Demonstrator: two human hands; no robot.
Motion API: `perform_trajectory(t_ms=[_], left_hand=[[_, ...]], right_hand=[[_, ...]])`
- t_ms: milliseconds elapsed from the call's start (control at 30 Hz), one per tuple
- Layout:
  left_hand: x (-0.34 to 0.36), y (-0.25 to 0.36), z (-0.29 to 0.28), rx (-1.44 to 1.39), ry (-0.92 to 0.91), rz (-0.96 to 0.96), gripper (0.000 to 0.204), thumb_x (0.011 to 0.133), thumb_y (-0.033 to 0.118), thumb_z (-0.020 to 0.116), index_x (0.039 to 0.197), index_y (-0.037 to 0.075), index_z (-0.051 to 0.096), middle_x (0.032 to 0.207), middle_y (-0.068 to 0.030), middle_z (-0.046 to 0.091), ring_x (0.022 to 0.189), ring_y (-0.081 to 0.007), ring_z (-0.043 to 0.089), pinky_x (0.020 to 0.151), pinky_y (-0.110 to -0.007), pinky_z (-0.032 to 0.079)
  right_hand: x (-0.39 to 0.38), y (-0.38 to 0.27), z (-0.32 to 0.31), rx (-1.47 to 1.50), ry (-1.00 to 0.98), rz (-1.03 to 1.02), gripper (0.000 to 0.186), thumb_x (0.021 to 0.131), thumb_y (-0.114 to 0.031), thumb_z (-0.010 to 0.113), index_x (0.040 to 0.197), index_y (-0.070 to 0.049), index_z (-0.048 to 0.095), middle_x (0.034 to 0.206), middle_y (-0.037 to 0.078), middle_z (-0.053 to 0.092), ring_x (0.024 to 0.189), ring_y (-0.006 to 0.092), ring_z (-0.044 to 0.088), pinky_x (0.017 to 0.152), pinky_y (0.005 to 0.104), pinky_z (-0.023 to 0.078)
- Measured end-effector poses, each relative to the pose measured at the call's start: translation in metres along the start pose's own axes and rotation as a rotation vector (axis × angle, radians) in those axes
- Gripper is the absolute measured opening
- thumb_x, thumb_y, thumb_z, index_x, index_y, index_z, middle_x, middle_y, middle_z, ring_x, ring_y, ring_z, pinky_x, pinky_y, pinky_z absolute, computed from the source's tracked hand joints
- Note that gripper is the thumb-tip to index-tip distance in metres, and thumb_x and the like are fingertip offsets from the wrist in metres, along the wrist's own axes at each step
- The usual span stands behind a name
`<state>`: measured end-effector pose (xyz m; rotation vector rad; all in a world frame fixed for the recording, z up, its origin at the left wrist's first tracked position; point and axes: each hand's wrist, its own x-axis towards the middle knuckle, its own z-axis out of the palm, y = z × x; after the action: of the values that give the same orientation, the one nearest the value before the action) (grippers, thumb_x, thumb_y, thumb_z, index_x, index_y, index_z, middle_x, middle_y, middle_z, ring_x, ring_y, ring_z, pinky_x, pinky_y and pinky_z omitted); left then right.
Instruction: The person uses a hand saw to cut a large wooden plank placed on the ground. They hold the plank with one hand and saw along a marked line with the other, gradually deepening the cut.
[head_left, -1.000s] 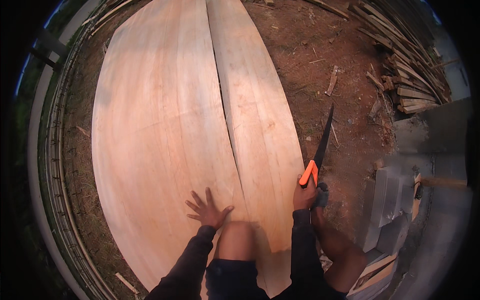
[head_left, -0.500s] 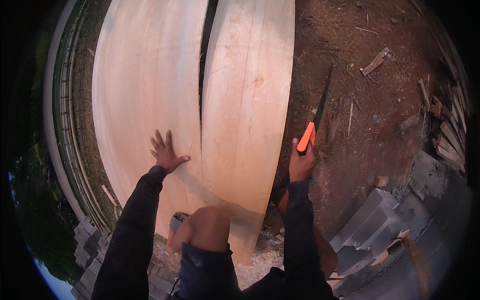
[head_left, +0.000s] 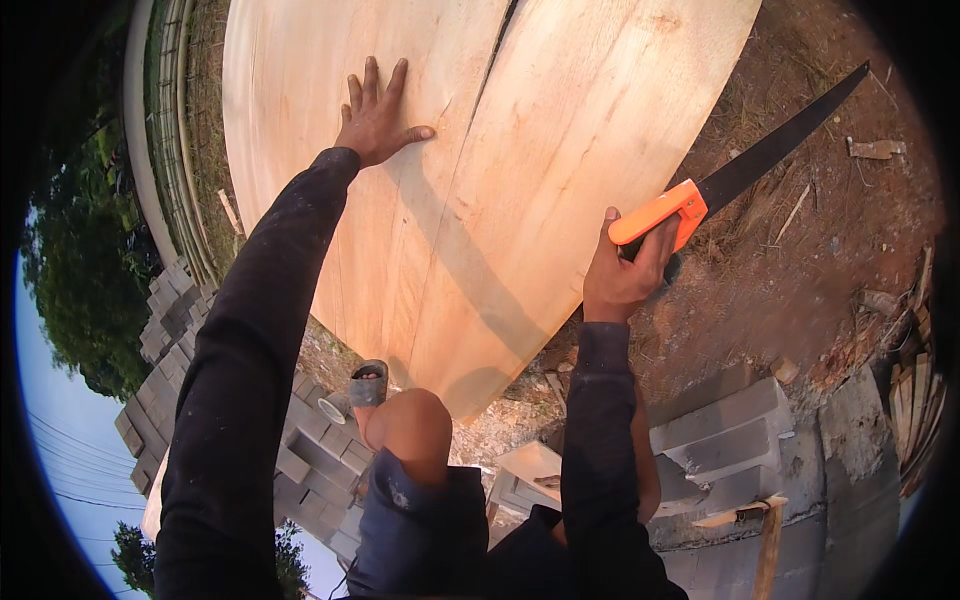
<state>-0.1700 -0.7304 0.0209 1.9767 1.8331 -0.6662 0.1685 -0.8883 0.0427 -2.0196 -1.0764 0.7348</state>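
My right hand point(head_left: 628, 272) grasped an orange-handled black saw point(head_left: 740, 175); my spread, empty left hand point(head_left: 374, 127) seemingly braced the pale plywood sheet point(head_left: 560, 140), needing steady pressure.

A head-worn fisheye view looks steeply down from close above the wooden sheet point(head_left: 575, 150).

Your left arm point(head_left: 255, 290) reaches long and nearly straight up the view; left grip point(head_left: 376, 128) palm down, fingers fanned wide, thumb out to the right. Your right forearm point(head_left: 600, 420) near upright, wrist roughly in line; right grip point(head_left: 620, 282) closed, fingers curled, thumb up on the left side. Left knee point(head_left: 415, 432) bent, sandalled left foot point(head_left: 368, 385) beyond it.
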Motion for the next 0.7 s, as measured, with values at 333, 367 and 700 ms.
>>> perform_trajectory(t_ms=[333, 367, 700], left_hand=[[-0.035, -0.022, 0.031, -0.287, 0.228, -0.018, 0.113, 0.075, 0.08, 0.065, 0.161, 0.024, 0.018, 0.166, -0.0182, 0.012, 0.152, -0.0433, 0.013, 0.112, -0.074, 0.023], [-0.043, -0.02, 0.033, -0.347, 0.243, -0.065, 0.111, 0.076, 0.079, 0.065, 0.16, 0.022, 0.019, 0.166, -0.0181, 0.014, 0.152, -0.0424, 0.014, 0.112, -0.074, 0.023], [-0.308, -0.092, 0.194, -0.874, 0.416, -0.45, 0.079, 0.099, 0.043, 0.059, 0.157, 0.001, 0.024, 0.163, -0.0247, 0.022, 0.151, -0.0403, 0.018, 0.121, -0.055, 0.017]], right_hand=[[-0.028, -0.055, 0.009, -0.447, -0.086, -0.187, 0.06, 0.085, -0.021, 0.074, 0.138, -0.002, 0.054, 0.15, 0.013, 0.047, 0.138, 0.0319, 0.044, 0.111, 0.0493, 0.029], [-0.029, -0.061, 0.012, -0.472, -0.102, -0.185, 0.059, 0.085, -0.021, 0.074, 0.138, -0.003, 0.055, 0.15, 0.012, 0.048, 0.139, 0.0317, 0.044, 0.111, 0.0492, 0.029], [-0.012, -0.024, 0.023, -0.415, -0.173, -0.25, 0.059, 0.082, -0.028, 0.078, 0.13, -0.001, 0.058, 0.138, 0.017, 0.056, 0.127, 0.0344, 0.052, 0.102, 0.044, 0.042]])
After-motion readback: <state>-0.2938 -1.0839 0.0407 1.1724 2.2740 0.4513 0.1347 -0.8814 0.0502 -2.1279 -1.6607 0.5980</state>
